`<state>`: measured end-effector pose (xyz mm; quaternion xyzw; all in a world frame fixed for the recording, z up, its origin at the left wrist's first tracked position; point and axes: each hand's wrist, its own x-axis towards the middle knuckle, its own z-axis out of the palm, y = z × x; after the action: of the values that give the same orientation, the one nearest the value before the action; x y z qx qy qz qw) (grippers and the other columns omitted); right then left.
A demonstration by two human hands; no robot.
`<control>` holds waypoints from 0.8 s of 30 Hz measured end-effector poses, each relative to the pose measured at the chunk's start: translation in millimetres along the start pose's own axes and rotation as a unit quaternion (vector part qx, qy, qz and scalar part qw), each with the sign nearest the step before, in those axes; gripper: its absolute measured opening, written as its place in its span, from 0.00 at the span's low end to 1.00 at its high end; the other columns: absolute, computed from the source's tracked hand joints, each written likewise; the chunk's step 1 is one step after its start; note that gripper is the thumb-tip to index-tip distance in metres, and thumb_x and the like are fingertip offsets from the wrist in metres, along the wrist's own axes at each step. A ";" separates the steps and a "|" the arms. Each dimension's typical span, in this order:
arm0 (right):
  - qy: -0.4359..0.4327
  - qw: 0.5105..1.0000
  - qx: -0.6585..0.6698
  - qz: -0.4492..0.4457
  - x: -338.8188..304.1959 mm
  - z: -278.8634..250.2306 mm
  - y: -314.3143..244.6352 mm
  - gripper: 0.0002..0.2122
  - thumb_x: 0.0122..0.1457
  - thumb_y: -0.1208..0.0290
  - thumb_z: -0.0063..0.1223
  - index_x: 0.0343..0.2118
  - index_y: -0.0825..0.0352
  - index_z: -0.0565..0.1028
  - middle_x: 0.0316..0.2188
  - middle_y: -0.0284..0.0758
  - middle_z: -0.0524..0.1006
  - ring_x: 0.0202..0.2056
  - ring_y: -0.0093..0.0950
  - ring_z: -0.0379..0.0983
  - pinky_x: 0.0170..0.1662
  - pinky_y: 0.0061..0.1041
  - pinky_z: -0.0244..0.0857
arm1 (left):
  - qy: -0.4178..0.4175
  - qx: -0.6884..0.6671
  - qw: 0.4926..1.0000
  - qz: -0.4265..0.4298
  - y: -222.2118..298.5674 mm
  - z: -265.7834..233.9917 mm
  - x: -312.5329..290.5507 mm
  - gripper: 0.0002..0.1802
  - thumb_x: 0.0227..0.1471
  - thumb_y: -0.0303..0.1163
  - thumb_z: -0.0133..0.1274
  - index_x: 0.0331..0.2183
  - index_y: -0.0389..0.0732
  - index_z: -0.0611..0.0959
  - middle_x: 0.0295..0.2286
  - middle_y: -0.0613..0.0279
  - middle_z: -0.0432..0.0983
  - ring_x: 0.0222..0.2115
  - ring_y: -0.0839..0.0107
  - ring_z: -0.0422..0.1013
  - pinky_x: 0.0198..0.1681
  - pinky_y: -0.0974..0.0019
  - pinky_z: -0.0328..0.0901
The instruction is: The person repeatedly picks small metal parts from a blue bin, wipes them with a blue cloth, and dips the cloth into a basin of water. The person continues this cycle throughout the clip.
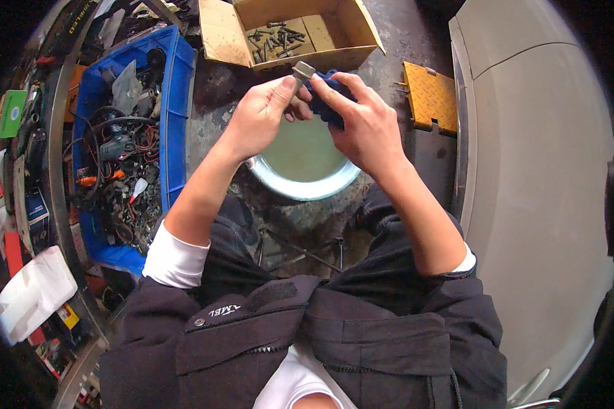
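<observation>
My left hand [260, 117] is closed, thumb and fingers pinching a bolt [303, 70] with a greyish, hex-shaped head turned up. Dark blue cloth [329, 109] is bunched in my right hand [370, 126], whose index finger reaches to the bolt's head. Most of the bolt's shank is hidden by my fingers and the cloth. Both hands are over a pale blue-rimmed basin [305, 191] of cloudy greenish liquid. Beyond them stands an open cardboard box [314, 57] with several dark bolts [278, 42] lying in its left part.
On the left, a blue plastic crate [177, 129] is full of wires, connectors and small parts. Shelving [60, 157] with packages lines the far left. A yellow tread-patterned block [430, 97] lies at the right, beside a large pale vehicle panel [535, 170].
</observation>
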<state>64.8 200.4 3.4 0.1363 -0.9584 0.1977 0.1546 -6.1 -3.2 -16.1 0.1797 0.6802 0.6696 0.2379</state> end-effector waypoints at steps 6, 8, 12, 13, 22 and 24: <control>0.003 0.988 0.114 0.106 4.3 -4.8 3.9 0.31 0.48 0.76 0.62 0.59 0.52 0.77 0.53 0.43 0.76 0.48 0.46 0.78 0.51 0.40 0.75 | 0.094 -0.267 0.956 -0.082 4.2 5.8 1.1 0.23 0.72 0.46 0.42 0.50 0.38 0.82 0.46 0.67 0.78 0.39 0.78 0.69 0.48 0.71 0.65; -0.003 0.975 0.158 0.155 8.3 -10.6 3.4 0.29 0.48 0.78 0.62 0.58 0.57 0.78 0.52 0.44 0.77 0.52 0.43 0.78 0.57 0.34 0.71 | 0.068 -0.309 0.944 -0.088 -4.5 -3.5 0.0 0.25 0.72 0.48 0.42 0.53 0.37 0.80 0.42 0.69 0.76 0.37 0.79 0.66 0.46 0.74 0.62; -0.006 0.965 0.205 0.167 9.4 -9.1 6.3 0.28 0.50 0.78 0.62 0.58 0.60 0.78 0.51 0.42 0.78 0.51 0.39 0.78 0.57 0.32 0.70 | -0.004 -0.421 0.906 -0.050 -12.7 -10.7 0.4 0.26 0.72 0.47 0.43 0.57 0.36 0.76 0.36 0.69 0.74 0.36 0.77 0.68 0.45 0.71 0.63; -0.008 0.960 0.221 0.173 9.1 -9.3 6.4 0.28 0.50 0.78 0.62 0.58 0.60 0.78 0.51 0.42 0.78 0.51 0.38 0.78 0.57 0.31 0.70 | -0.017 -0.416 0.908 -0.043 -11.4 -9.7 0.9 0.26 0.71 0.46 0.44 0.58 0.35 0.75 0.36 0.68 0.75 0.37 0.76 0.69 0.47 0.69 0.65; 0.039 0.959 0.245 0.140 11.9 -22.8 19.7 0.28 0.53 0.76 0.63 0.60 0.61 0.76 0.53 0.40 0.78 0.53 0.33 0.76 0.59 0.28 0.68 | 0.085 -0.116 0.990 0.013 -1.4 4.0 -0.6 0.19 0.62 0.31 0.61 0.51 0.31 0.82 0.39 0.59 0.84 0.40 0.74 0.79 0.46 0.66 0.75; 0.083 0.951 0.276 0.114 14.6 -23.5 24.5 0.29 0.54 0.76 0.64 0.62 0.63 0.74 0.55 0.40 0.77 0.54 0.32 0.75 0.60 0.29 0.67 | 0.084 -0.043 0.995 0.021 -3.8 4.3 -0.2 0.17 0.61 0.29 0.62 0.50 0.32 0.83 0.39 0.60 0.84 0.39 0.75 0.79 0.45 0.67 0.75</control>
<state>49.3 229.1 20.8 0.0464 -0.8591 0.4817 0.1666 -3.3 0.1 -19.8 0.1269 0.6644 0.7158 0.1733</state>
